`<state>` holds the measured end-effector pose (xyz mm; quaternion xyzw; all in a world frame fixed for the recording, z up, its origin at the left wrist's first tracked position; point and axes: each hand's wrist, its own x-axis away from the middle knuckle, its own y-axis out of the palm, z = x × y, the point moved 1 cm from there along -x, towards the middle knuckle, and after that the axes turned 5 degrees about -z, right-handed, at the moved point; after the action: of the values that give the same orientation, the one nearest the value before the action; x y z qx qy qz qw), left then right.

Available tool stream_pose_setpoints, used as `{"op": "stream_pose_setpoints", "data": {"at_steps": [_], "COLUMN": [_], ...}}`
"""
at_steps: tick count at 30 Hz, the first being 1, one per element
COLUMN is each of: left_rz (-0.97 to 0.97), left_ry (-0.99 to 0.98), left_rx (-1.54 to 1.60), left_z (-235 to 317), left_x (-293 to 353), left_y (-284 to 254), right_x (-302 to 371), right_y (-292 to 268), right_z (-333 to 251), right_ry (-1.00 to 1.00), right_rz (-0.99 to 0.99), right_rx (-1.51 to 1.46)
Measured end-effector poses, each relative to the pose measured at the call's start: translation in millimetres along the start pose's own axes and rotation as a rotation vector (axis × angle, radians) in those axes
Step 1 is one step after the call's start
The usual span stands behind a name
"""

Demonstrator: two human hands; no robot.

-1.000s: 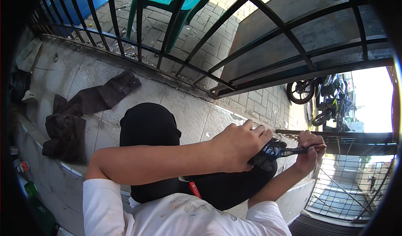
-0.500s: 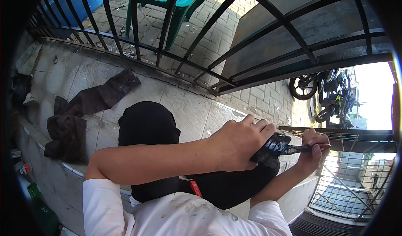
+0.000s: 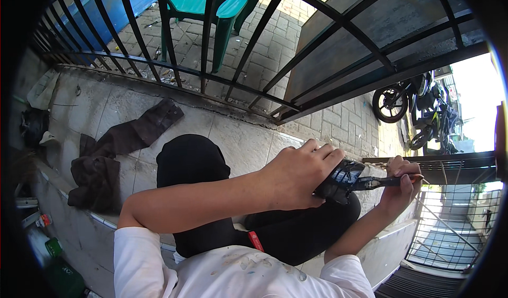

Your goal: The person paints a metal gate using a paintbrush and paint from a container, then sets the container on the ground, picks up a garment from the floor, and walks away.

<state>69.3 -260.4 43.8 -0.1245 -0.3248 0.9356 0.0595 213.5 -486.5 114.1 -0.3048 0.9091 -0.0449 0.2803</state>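
My left hand (image 3: pixel 301 173) is closed around a small black container (image 3: pixel 341 179), glossy and wrinkled as if coated in paint. It is tilted on its side above my bent leg. In my right hand (image 3: pixel 400 180) is the handle of a paintbrush (image 3: pixel 374 182), gripped between thumb and fingers. Black smears cover the brush near its head. The head points left, at the container's mouth, and its bristles are hidden there. Whatever is inside the container cannot be seen.
Black metal bars (image 3: pixel 203 81) of a fence run across the far side, with a green plastic chair (image 3: pixel 227 7) behind. Dark trousers (image 3: pixel 127 134) lie on the tiles to the left. A green bottle (image 3: pixel 63 274) stands lower left; motorcycles (image 3: pixel 423 107) are parked far right.
My view has shifted slightly, so the surroundings sit a little further right. Both hands keep their hold, and slightly more of the brush shows between container and right hand.
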Motion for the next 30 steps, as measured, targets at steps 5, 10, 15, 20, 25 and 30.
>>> {"op": "stream_pose_setpoints", "data": {"at_steps": [5,10,15,20,25,30], "left_rz": [-0.005,0.05,0.088,0.132,0.152,0.151], "left_ry": [-0.002,0.033,0.006,0.092,0.15,0.151], "left_rx": [0.021,0.095,0.181,0.235,0.248,0.264], "left_z": [0.2,7.4,10.7,18.8,22.6,26.3], "left_x": [0.4,0.5,6.2,13.4,20.9,24.0], "left_y": [-2.9,-4.6,-8.6,-8.7,-5.4,-9.9], "right_x": [-0.7,-16.3,-43.3,-75.4,-94.8,-114.9], "right_y": [-7.6,-41.8,-32.6,51.3,107.5,131.5], "right_z": [3.9,-1.6,31.1,49.2,101.7,143.2], "right_ry": [0.008,0.103,0.279,0.194,0.17,0.253], "right_rz": [0.003,0.226,0.441,0.114,-0.351,-0.469], "right_rx": [-0.204,-0.571,-0.472,0.024,0.479,0.638]}}
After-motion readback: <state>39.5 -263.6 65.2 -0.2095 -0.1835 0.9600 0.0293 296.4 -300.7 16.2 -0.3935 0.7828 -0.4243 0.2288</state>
